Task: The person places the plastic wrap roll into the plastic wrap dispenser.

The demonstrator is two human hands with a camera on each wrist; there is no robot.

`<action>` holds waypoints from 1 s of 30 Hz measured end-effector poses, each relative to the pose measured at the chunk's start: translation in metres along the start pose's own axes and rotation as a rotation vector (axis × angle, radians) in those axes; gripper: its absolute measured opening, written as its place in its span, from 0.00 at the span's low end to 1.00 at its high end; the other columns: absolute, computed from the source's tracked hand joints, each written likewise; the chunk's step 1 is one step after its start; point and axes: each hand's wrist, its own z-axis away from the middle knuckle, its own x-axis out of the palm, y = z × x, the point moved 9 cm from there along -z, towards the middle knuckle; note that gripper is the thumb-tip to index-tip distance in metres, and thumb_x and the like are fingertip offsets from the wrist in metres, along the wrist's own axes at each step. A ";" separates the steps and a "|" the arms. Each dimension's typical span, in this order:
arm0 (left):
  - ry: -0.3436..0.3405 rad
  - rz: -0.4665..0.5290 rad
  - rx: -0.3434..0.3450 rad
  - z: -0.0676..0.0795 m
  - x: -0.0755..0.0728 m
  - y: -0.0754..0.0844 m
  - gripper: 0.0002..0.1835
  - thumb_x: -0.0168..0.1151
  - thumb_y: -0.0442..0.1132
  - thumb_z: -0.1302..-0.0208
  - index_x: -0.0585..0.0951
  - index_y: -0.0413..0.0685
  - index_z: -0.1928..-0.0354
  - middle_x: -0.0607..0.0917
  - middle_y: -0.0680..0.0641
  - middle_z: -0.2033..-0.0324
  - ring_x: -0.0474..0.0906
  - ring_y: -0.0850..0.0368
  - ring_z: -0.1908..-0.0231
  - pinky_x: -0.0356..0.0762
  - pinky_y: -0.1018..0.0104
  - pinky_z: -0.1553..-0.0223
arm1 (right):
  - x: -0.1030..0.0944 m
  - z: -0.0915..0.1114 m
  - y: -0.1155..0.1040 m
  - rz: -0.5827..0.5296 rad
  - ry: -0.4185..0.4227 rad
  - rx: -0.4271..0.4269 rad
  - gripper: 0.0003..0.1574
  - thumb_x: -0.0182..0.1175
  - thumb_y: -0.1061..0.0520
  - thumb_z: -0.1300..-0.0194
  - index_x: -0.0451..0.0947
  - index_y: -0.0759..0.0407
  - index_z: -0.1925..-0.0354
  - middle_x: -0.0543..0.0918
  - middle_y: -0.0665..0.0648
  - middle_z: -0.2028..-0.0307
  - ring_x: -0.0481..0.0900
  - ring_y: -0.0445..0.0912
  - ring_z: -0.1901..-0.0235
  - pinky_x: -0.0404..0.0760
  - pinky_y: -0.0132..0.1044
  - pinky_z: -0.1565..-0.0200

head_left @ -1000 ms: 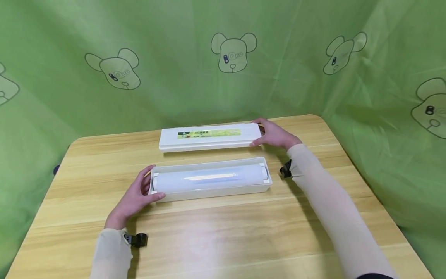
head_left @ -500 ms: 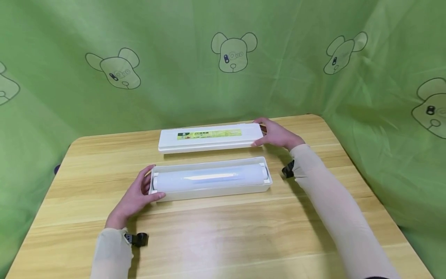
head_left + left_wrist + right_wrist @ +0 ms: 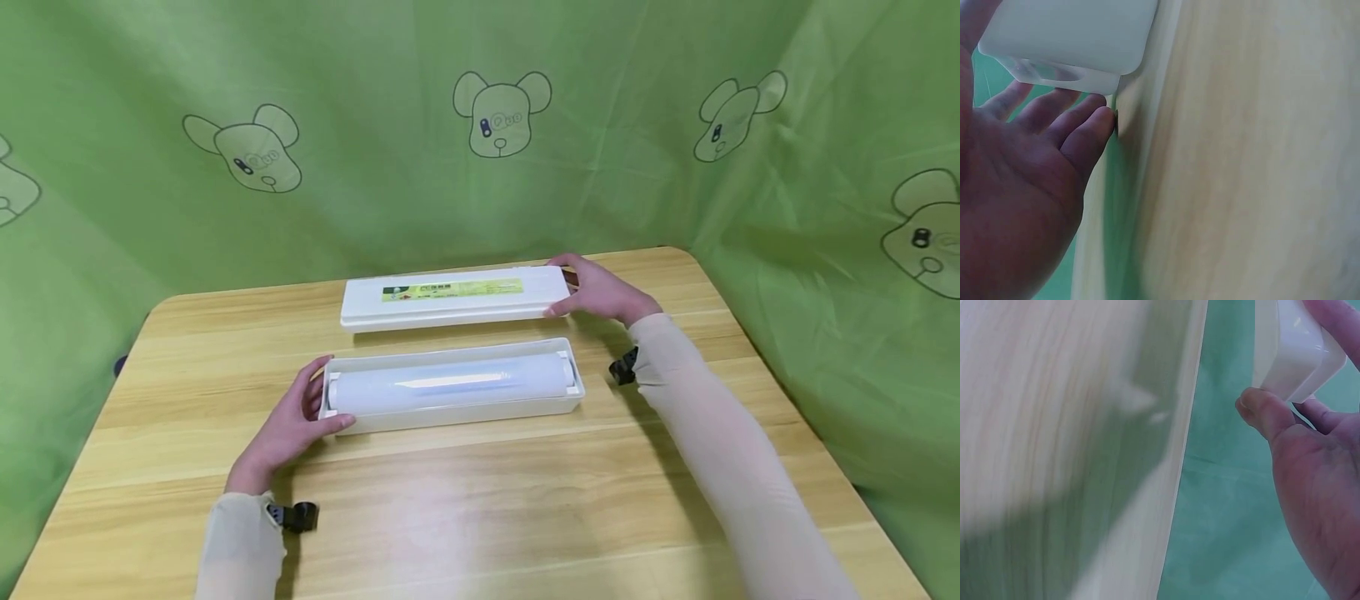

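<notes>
In the head view, an open white cling film box (image 3: 465, 415) lies on the table with a wide, shiny roll of film (image 3: 450, 385) inside. My left hand (image 3: 288, 425) grips its left end, thumb on the front wall and fingers round the back. Behind it is the long white lid (image 3: 362, 298), bearing a yellow-green label (image 3: 453, 289). My right hand (image 3: 603, 292) holds the lid's right end between thumb and fingers. The left wrist view shows the box end (image 3: 1066, 37) above my fingers; in the right wrist view the lid's end (image 3: 1300, 353) is between thumb and fingers.
The wood-grain table (image 3: 465, 517) has a rounded far edge just behind the lid. A green curtain (image 3: 375, 183) with printed bear heads hangs at the back and sides. Each wrist carries a small black camera (image 3: 300, 517).
The lid and my right hand have shifted very slightly to the right. My left hand and the box have stayed in place.
</notes>
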 end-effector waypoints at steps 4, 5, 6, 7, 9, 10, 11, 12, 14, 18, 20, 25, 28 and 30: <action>0.005 0.010 0.013 -0.001 -0.001 0.000 0.53 0.72 0.34 0.42 0.47 0.49 0.23 0.61 0.36 0.29 0.62 0.41 0.34 0.67 0.78 0.43 | -0.002 0.001 0.000 0.011 -0.003 -0.002 0.60 0.80 0.54 0.54 0.56 0.65 0.31 0.60 0.67 0.30 0.54 0.60 0.29 0.56 0.49 0.30; 0.002 0.015 0.021 -0.001 0.000 0.000 0.53 0.72 0.33 0.42 0.47 0.49 0.23 0.61 0.36 0.29 0.63 0.40 0.34 0.67 0.77 0.43 | -0.002 0.002 0.000 0.014 -0.003 -0.003 0.60 0.80 0.54 0.53 0.56 0.65 0.31 0.59 0.67 0.30 0.54 0.60 0.29 0.56 0.49 0.30; 0.001 0.021 0.025 -0.002 0.000 -0.001 0.53 0.72 0.33 0.42 0.47 0.48 0.23 0.61 0.35 0.29 0.63 0.40 0.34 0.67 0.77 0.43 | -0.003 0.002 0.000 0.019 -0.002 -0.005 0.60 0.80 0.54 0.53 0.56 0.65 0.31 0.59 0.67 0.30 0.54 0.60 0.29 0.56 0.49 0.30; 0.000 0.027 0.030 -0.002 0.001 -0.001 0.53 0.72 0.33 0.42 0.47 0.48 0.23 0.60 0.35 0.29 0.63 0.40 0.34 0.68 0.77 0.43 | -0.003 0.003 0.000 0.022 -0.002 -0.007 0.60 0.80 0.54 0.53 0.56 0.65 0.31 0.59 0.66 0.30 0.54 0.60 0.29 0.56 0.49 0.30; 0.001 0.030 0.032 -0.002 0.001 -0.001 0.53 0.72 0.32 0.42 0.47 0.48 0.23 0.60 0.35 0.29 0.62 0.39 0.34 0.68 0.77 0.43 | -0.003 0.004 -0.001 0.027 -0.001 -0.014 0.60 0.80 0.54 0.53 0.57 0.64 0.31 0.59 0.66 0.30 0.55 0.60 0.29 0.56 0.49 0.30; 0.002 0.030 0.031 -0.002 0.001 -0.002 0.53 0.72 0.32 0.42 0.47 0.48 0.23 0.60 0.35 0.29 0.62 0.39 0.34 0.67 0.77 0.43 | -0.003 0.005 -0.001 0.031 0.000 -0.019 0.60 0.80 0.54 0.53 0.57 0.64 0.31 0.60 0.66 0.30 0.55 0.60 0.29 0.57 0.49 0.30; 0.004 0.026 0.029 -0.002 0.001 -0.002 0.53 0.72 0.33 0.42 0.47 0.48 0.23 0.60 0.35 0.29 0.62 0.40 0.34 0.67 0.78 0.43 | -0.003 0.005 -0.001 0.031 -0.002 -0.021 0.60 0.80 0.54 0.53 0.57 0.64 0.31 0.60 0.66 0.30 0.55 0.60 0.29 0.57 0.49 0.30; 0.007 0.021 0.025 -0.002 0.000 -0.002 0.53 0.72 0.33 0.42 0.48 0.48 0.23 0.60 0.35 0.28 0.62 0.40 0.34 0.67 0.78 0.42 | -0.002 0.006 -0.002 0.033 -0.005 -0.022 0.60 0.80 0.54 0.53 0.57 0.64 0.31 0.60 0.66 0.31 0.55 0.61 0.30 0.57 0.49 0.30; 0.008 0.014 0.023 -0.002 -0.001 -0.002 0.53 0.72 0.34 0.42 0.48 0.49 0.23 0.60 0.36 0.28 0.62 0.40 0.33 0.66 0.78 0.42 | -0.001 0.007 -0.003 0.031 -0.007 -0.018 0.59 0.80 0.55 0.53 0.57 0.64 0.31 0.61 0.66 0.31 0.55 0.61 0.30 0.56 0.49 0.30; 0.003 0.003 0.026 -0.001 -0.001 -0.001 0.53 0.72 0.34 0.42 0.47 0.48 0.23 0.60 0.35 0.28 0.62 0.40 0.33 0.66 0.78 0.42 | 0.002 0.012 -0.013 0.020 -0.018 -0.014 0.57 0.78 0.59 0.51 0.56 0.68 0.31 0.61 0.68 0.32 0.54 0.63 0.30 0.55 0.51 0.30; 0.003 0.002 0.027 -0.002 -0.001 0.000 0.52 0.72 0.34 0.42 0.47 0.47 0.23 0.60 0.35 0.29 0.62 0.40 0.33 0.66 0.78 0.43 | 0.003 0.017 -0.022 0.018 -0.025 -0.015 0.56 0.77 0.61 0.50 0.56 0.70 0.31 0.61 0.70 0.32 0.53 0.64 0.30 0.55 0.52 0.30; 0.003 -0.001 0.019 -0.001 -0.001 0.002 0.53 0.73 0.33 0.43 0.47 0.47 0.23 0.60 0.35 0.29 0.62 0.39 0.34 0.67 0.76 0.42 | 0.004 0.026 -0.037 0.021 -0.040 -0.024 0.55 0.76 0.61 0.48 0.54 0.74 0.32 0.60 0.73 0.33 0.53 0.67 0.30 0.55 0.54 0.30; 0.003 -0.011 0.006 -0.001 -0.001 0.002 0.54 0.73 0.34 0.43 0.47 0.48 0.23 0.60 0.35 0.29 0.62 0.39 0.34 0.67 0.67 0.38 | 0.003 0.024 -0.029 0.008 -0.034 -0.023 0.56 0.77 0.61 0.49 0.55 0.73 0.31 0.60 0.72 0.32 0.52 0.67 0.30 0.54 0.54 0.30; 0.002 -0.020 -0.002 -0.001 -0.001 0.002 0.54 0.74 0.35 0.43 0.47 0.48 0.23 0.60 0.35 0.29 0.62 0.40 0.33 0.65 0.60 0.35 | 0.003 0.020 -0.019 -0.003 -0.026 -0.019 0.56 0.77 0.60 0.49 0.56 0.70 0.32 0.61 0.70 0.32 0.53 0.64 0.30 0.55 0.52 0.30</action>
